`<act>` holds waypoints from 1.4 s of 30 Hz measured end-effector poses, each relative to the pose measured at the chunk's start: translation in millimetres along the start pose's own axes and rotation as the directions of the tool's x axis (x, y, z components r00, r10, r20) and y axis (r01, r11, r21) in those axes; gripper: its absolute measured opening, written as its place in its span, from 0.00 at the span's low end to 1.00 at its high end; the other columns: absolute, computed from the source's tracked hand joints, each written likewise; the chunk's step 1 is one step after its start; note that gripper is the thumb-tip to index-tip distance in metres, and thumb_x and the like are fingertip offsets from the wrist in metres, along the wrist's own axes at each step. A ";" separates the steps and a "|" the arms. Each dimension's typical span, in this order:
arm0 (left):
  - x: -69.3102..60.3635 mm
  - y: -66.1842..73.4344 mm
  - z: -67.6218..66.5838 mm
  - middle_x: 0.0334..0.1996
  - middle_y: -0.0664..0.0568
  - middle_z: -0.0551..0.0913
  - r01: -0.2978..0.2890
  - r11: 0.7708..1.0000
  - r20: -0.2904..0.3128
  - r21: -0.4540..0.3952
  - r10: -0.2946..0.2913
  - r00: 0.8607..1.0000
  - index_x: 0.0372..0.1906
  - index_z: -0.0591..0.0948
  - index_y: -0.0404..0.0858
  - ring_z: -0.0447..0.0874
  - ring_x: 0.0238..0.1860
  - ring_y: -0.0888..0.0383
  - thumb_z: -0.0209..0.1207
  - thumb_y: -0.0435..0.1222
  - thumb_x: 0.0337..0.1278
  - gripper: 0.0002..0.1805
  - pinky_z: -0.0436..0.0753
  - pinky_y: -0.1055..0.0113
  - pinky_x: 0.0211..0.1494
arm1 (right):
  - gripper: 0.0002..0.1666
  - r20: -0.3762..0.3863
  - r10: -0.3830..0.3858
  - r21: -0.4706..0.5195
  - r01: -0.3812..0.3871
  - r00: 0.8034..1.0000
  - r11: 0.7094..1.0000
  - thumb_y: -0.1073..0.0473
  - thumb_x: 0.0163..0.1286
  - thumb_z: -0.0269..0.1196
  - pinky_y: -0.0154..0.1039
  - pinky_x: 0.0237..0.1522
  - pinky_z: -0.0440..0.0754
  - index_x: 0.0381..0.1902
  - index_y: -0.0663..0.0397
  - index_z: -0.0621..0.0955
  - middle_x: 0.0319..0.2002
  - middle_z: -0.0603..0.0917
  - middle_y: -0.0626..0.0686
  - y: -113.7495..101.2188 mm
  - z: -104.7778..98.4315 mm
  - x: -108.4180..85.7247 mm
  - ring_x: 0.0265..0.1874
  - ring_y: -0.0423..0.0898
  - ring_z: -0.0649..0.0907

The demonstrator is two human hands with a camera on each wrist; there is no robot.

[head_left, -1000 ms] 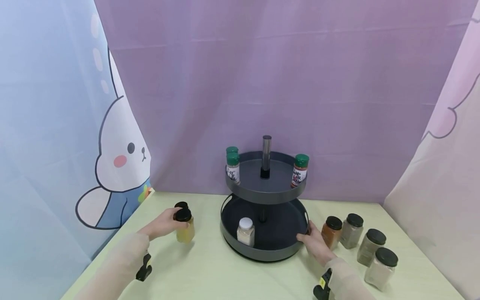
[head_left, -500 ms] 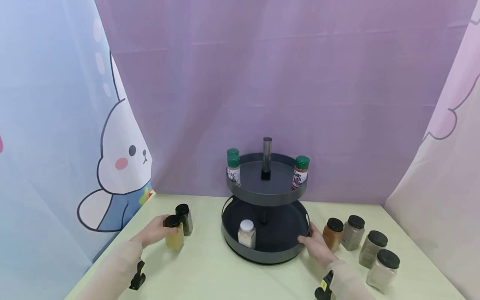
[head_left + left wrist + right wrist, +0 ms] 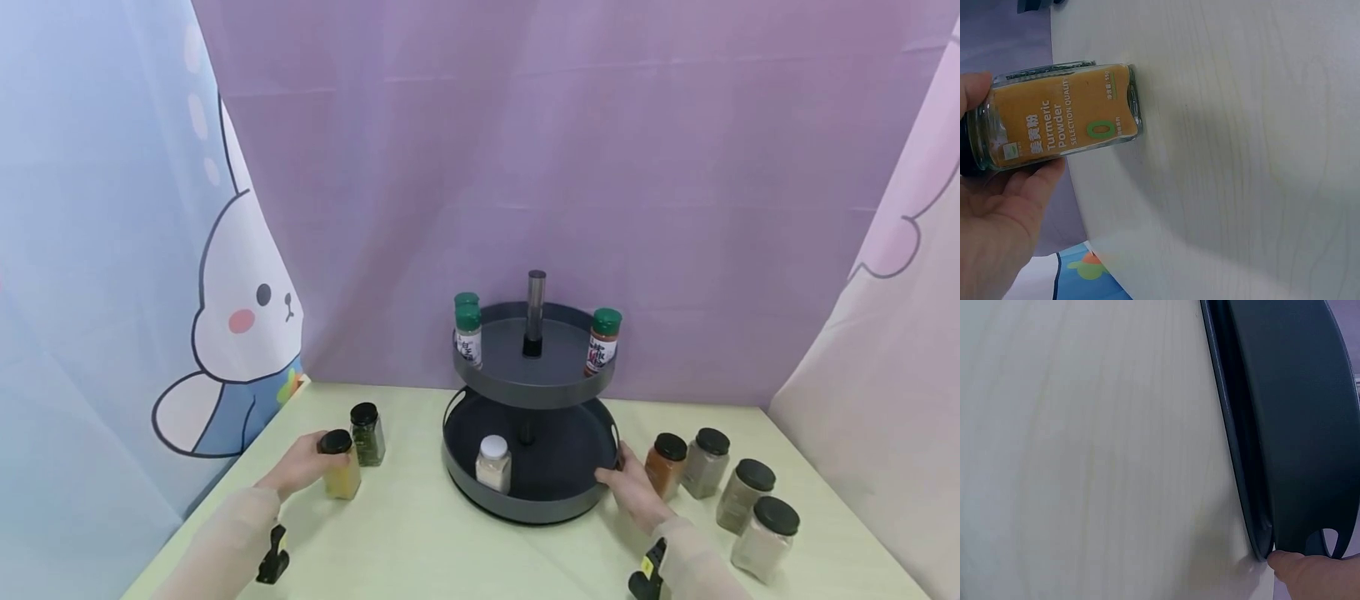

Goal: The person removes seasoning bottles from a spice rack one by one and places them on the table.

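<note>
My left hand (image 3: 300,463) holds a jar of turmeric powder (image 3: 1063,115) by its black lid, and the label faces the left wrist camera. Whether the jar's base touches the table cannot be told. Just behind it stands a black-lidded jar of dark green herbs (image 3: 367,437). At the right side of a dark grey two-tier turntable (image 3: 536,510), my right hand (image 3: 637,493) grips the lower tier's rim near its handle cutout. The right wrist view shows only the thumb (image 3: 1297,569) side against the tray. A white-capped jar (image 3: 493,467) sits inside the lower tier.
Green-capped spice bottles (image 3: 468,337) stand at the upper tier's left, and another green-capped bottle (image 3: 602,343) at its right. Right of the turntable are several black-lidded jars, including an orange one (image 3: 666,468) and a pale one (image 3: 765,537). A purple curtain (image 3: 525,167) hangs behind the table.
My left hand has moved the turmeric jar left and slightly nearer to me, uncovering the green herb jar behind. The right hand stays at the turntable.
</note>
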State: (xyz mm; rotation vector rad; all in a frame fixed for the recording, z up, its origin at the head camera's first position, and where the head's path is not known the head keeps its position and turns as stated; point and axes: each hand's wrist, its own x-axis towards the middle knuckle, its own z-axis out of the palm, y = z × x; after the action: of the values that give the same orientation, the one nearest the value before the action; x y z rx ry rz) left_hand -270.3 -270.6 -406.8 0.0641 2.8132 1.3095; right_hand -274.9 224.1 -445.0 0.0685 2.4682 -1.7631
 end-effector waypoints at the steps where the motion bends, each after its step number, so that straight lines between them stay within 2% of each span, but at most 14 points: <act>1: -0.6 0.2 -0.3 0.52 0.32 0.76 0.000 1.000 -0.001 -0.001 0.000 1.000 0.57 0.69 0.23 0.75 0.52 0.41 0.61 0.41 0.50 0.33 0.73 0.46 0.55 | 0.49 -0.001 -0.002 0.000 0.002 1.000 1.000 0.65 0.63 0.52 0.58 0.68 0.48 0.68 0.70 0.33 0.69 0.38 0.73 -0.2 -0.3 0.1 0.68 0.66 0.44; 6: -3.6 1.0 -1.7 0.52 0.32 0.75 -0.002 1.000 0.011 -0.009 0.002 1.000 0.58 0.68 0.24 0.75 0.53 0.41 0.60 0.41 0.52 0.32 0.73 0.45 0.55 | 0.49 -0.004 -0.004 0.002 0.004 1.000 1.000 0.66 0.63 0.53 0.58 0.68 0.47 0.68 0.70 0.33 0.68 0.38 0.73 -1.9 -1.0 0.5 0.68 0.66 0.44; 21: -0.9 -1.2 -1.3 0.57 0.30 0.70 0.022 1.000 0.017 -0.011 -0.021 1.000 0.60 0.64 0.23 0.69 0.58 0.35 0.59 0.44 0.53 0.36 0.70 0.41 0.56 | 0.50 -0.005 -0.011 0.008 0.011 1.000 1.000 0.66 0.62 0.53 0.59 0.67 0.48 0.68 0.70 0.33 0.68 0.39 0.73 -1.9 -2.5 3.7 0.68 0.67 0.44; 27: -6.5 -7.3 2.7 0.56 0.29 0.71 -0.008 1.000 -0.010 -0.030 0.007 1.000 0.59 0.66 0.23 0.69 0.58 0.35 0.60 0.42 0.53 0.34 0.71 0.43 0.57 | 0.50 -0.003 -0.004 0.002 0.004 1.000 1.000 0.65 0.62 0.53 0.59 0.67 0.48 0.68 0.70 0.34 0.69 0.39 0.73 0.5 -1.2 3.6 0.68 0.66 0.44; 30: -9.6 -8.0 3.3 0.58 0.29 0.69 -0.003 0.999 -0.009 -0.035 0.003 1.000 0.61 0.64 0.24 0.67 0.59 0.35 0.60 0.44 0.54 0.36 0.72 0.44 0.57 | 0.50 0.001 0.008 -0.005 -0.008 1.000 1.000 0.65 0.62 0.53 0.58 0.67 0.48 0.68 0.70 0.34 0.69 0.39 0.72 0.3 -1.2 3.4 0.68 0.66 0.44; 36: -8.8 3.8 -4.5 0.63 0.27 0.60 -0.028 0.999 -0.012 -0.020 0.028 1.000 0.66 0.56 0.25 0.61 0.62 0.32 0.57 0.48 0.56 0.41 0.71 0.45 0.59 | 0.49 -0.008 -0.013 -0.004 0.013 1.000 1.000 0.65 0.63 0.53 0.58 0.68 0.47 0.69 0.69 0.34 0.69 0.39 0.72 -3.2 -2.0 4.5 0.68 0.66 0.44; 42: -5.7 22.0 -10.4 0.64 0.32 0.62 -0.056 0.998 -0.020 0.011 0.056 0.998 0.66 0.59 0.28 0.60 0.64 0.36 0.56 0.47 0.57 0.39 0.71 0.48 0.60 | 0.49 -0.017 -0.006 -0.004 0.006 1.000 1.000 0.65 0.63 0.53 0.59 0.68 0.47 0.68 0.70 0.35 0.69 0.40 0.73 1.7 -1.2 3.1 0.68 0.66 0.44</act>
State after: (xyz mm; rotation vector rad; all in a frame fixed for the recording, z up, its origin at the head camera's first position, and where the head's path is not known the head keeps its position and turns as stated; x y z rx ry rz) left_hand -264.7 -264.7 -383.2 0.1313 2.8560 1.3136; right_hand -277.9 225.7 -446.6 0.0770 2.4861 -1.7673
